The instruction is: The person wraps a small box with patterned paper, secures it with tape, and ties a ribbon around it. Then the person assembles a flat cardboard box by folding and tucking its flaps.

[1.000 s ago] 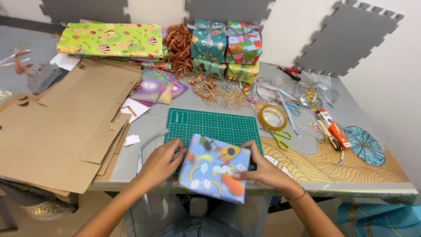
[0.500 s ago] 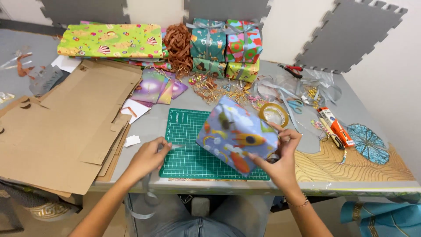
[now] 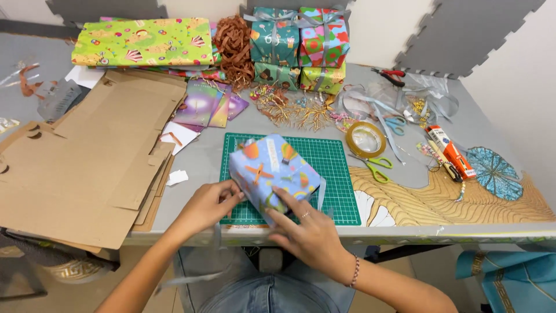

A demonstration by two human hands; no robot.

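**On the cutting mat: wrapped box held between both hands**

At the near edge of the bench I see a box wrapped in pale blue patterned paper, tilted, resting on the green cutting mat. My left hand touches the box's lower left corner with its fingertips, fingers pinched close together; whether it grips paper or ribbon I cannot tell. My right hand lies flat on the near face of the box, fingers spread and pressing, clamped on nothing. A grey ribbon trails down from under the left hand past the bench edge.

Just right of the mat lie a roll of clear tape and green-handled scissors. Further right are an orange and white tube and a teal patterned disc. Flattened cardboard covers the left side of the bench. Along the far edge stand a long green wrapped parcel, a heap of brown shredded paper, and a stack of small wrapped gifts. Red-handled scissors lie near the far right corner.
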